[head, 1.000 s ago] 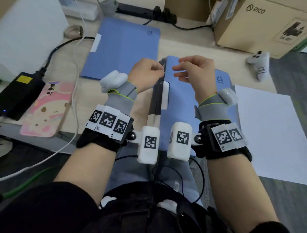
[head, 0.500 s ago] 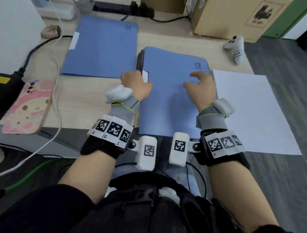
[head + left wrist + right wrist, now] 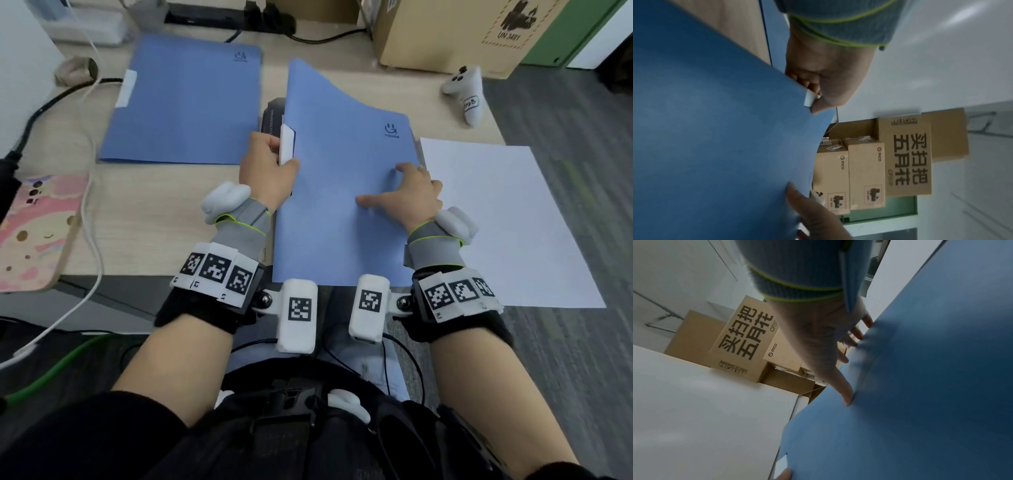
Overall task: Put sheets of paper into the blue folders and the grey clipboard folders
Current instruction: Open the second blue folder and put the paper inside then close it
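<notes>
A blue folder lies in the middle of the desk, its far left corner bowed upward. My left hand pinches its left edge at the white label; the left wrist view shows the thumb and fingers closed on that label. My right hand lies flat on the cover with fingers spread, pressing down on the blue folder. A dark grey clipboard folder shows under the blue one's left side. A second blue folder lies closed at the back left. White sheets of paper lie to the right.
A phone in a pink case and cables are at the desk's left. A white controller and a cardboard box stand at the back right. The paper overhangs the desk's front right edge.
The blue folder, held up on edge between both hands a second ago, now lies flat. My right hand has spread on its cover, and my left hand lifts the left edge.
</notes>
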Motion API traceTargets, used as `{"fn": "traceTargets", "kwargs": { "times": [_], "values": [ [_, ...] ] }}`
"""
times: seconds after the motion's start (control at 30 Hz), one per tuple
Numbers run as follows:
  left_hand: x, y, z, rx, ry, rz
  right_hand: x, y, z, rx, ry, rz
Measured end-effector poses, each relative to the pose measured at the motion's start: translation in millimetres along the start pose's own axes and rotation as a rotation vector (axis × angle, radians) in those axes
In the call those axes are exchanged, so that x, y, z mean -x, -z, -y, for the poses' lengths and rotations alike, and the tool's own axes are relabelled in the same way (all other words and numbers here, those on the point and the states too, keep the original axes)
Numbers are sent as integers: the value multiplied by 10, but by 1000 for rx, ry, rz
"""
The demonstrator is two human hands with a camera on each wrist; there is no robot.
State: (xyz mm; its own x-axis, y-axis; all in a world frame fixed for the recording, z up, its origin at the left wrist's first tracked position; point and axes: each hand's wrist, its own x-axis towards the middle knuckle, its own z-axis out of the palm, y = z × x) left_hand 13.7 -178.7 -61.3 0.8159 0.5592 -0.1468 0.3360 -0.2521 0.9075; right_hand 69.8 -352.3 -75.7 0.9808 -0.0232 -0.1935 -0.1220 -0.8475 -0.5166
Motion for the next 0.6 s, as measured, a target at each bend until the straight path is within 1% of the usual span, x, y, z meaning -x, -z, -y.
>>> {"fn": "traceTargets", "kwargs": {
  "times": [0.07,0.17,0.23,0.3,0.4,0.53,0.6],
  "values": [
    [-6,21,-17,89,20,0,-19,53,-4,-57,-4,-1],
    [-29,24,-9,171,8,-24,-69,125,-54,-132,-14,-33],
    [-41,18,9,249,-1,-47,-91,136,-97,-189,-31,-99],
    [-75,1,44,285,-7,-109,-116,136,-122,-309,-49,-173],
    [-97,-8,89,320,-18,-169,-127,115,-148,-442,-65,-225],
    [-80,-8,67,358,-63,-157,-134,101,-155,-536,-17,-274],
    [-107,41,82,360,-89,-97,-162,71,-166,-542,-7,-277]
  ]
}}
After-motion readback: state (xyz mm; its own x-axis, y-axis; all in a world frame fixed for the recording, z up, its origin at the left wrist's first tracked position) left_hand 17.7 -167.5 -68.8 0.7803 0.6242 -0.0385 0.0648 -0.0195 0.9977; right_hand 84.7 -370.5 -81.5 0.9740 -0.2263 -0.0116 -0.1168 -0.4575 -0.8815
